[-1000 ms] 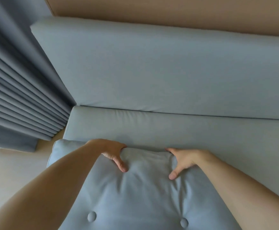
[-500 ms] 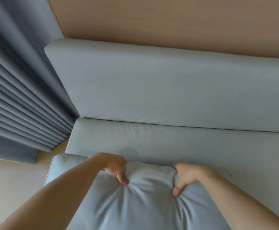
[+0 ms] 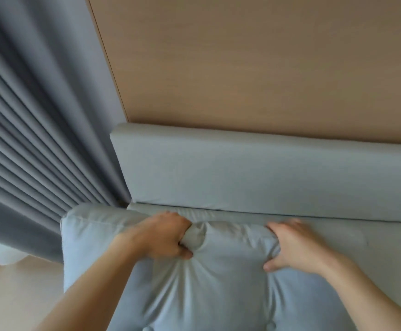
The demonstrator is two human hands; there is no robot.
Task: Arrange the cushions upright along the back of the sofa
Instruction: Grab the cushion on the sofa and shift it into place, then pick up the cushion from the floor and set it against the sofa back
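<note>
Cut off at the bottom edge: lower cushion (image 3: 218, 290), only the tops of two buttons showing. Right hand (image 3: 297, 247) blurred. Both clenched on the cushion's top edge, left hand (image 3: 163, 237) bunching fabric, cushion hanging below the grips, over the seat (image 3: 374, 247). Since a second ago: raised higher, closer to the sofa back (image 3: 266, 177), more wall (image 3: 266, 63) in view.
</note>
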